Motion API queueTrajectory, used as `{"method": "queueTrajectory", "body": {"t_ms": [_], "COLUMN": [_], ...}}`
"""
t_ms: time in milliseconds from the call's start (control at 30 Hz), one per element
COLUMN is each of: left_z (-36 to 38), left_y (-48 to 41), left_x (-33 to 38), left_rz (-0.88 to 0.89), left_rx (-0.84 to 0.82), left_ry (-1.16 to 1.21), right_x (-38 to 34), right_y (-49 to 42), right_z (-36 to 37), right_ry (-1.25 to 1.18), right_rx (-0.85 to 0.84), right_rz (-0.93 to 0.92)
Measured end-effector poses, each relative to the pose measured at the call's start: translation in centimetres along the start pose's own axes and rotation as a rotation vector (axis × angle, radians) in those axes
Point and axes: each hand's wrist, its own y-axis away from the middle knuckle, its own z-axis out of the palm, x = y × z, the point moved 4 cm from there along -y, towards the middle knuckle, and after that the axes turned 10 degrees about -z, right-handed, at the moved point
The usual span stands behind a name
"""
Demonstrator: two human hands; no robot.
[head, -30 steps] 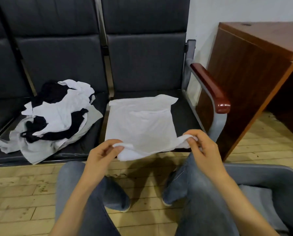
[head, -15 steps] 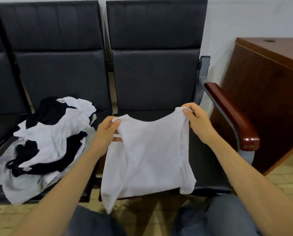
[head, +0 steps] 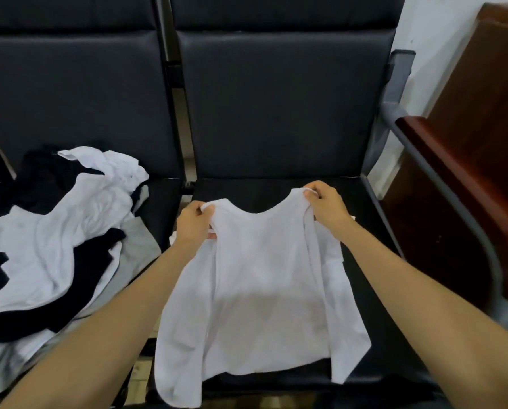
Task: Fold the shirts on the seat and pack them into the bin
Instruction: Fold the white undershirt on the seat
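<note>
A white shirt is spread over the black seat in front of me, its lower edge hanging past the seat's front. My left hand pinches the shirt's top left corner. My right hand pinches the top right corner, a little farther back. The fabric sags between the two hands near the back of the seat. On the seat to the left lies a heap of white, black and grey shirts. No bin is in view.
A dark wooden armrest on a grey metal frame bounds the seat on the right. Beyond it stands a brown wooden desk. The black seat backs rise behind. A strip of wooden floor shows under the seat's front edge.
Both hands carried the shirt's near edge from the seat front up and toward the backrest, folding it over. Since half a second ago the hands have lowered it nearer the seat.
</note>
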Motion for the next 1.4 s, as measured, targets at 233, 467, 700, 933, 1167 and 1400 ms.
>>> {"method": "queueTrajectory", "body": {"t_ms": [233,467,700,933,1167,1400], "left_z": [1.2,-1.5,-6.0,-7.5,-9.3,-11.5], "left_y": [-2.9,5.4,18.2,20.3,19.5,19.2], "left_x": [-1.2,-4.3,-11.7,-14.9,-14.9,-12.9], "left_rz": [-0.129,0.106,0.192,0.371,0.372,0.095], "left_rx": [0.052,-0.065,-0.025,-0.055,-0.044,0.111], "left_ry": [-0.179,-0.385,-0.609,-0.712,-0.573,-0.261], "right_x": [1.6,2.3,3.6,4.7,5.6,5.7], "right_y": [-2.4,6.9,21.3,25.8,25.5,24.2], "right_z": [2.7,1.5,-2.2,-2.1,-2.9,-4.4], "right_ry": [0.176,0.235,0.378,0.666,0.691,0.050], "right_rx": [-0.074,-0.152,-0.240,-0.292,-0.214,0.078], "right_rz": [0.128,0.028,-0.045,-0.222,-0.203,0.220]}}
